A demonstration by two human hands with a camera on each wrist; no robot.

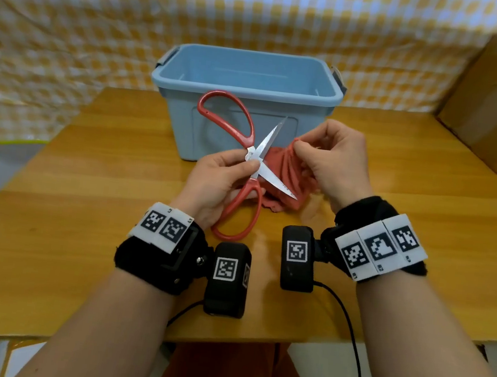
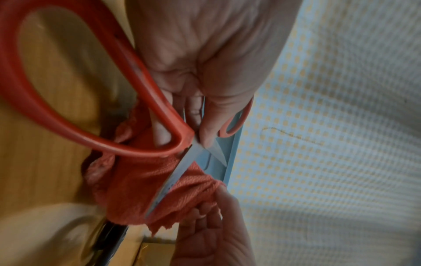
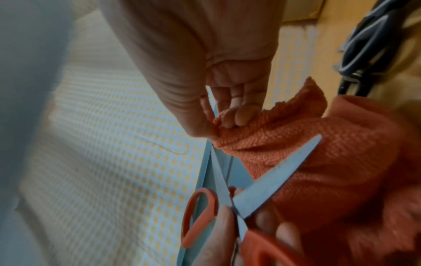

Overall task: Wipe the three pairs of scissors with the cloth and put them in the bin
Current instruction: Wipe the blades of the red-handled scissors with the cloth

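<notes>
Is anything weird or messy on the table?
Nothing is spilled or broken. The red scissors gape wide open in the left hand, bare blades crossing the cloth pinched by the right hand.

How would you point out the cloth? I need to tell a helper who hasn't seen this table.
Find the blue bin on the wooden table; just in front of it two hands meet. The right hand pinches a bunched reddish cloth, lying behind the open blades of the red-handled scissors: soft and woven, unlike them.
</notes>
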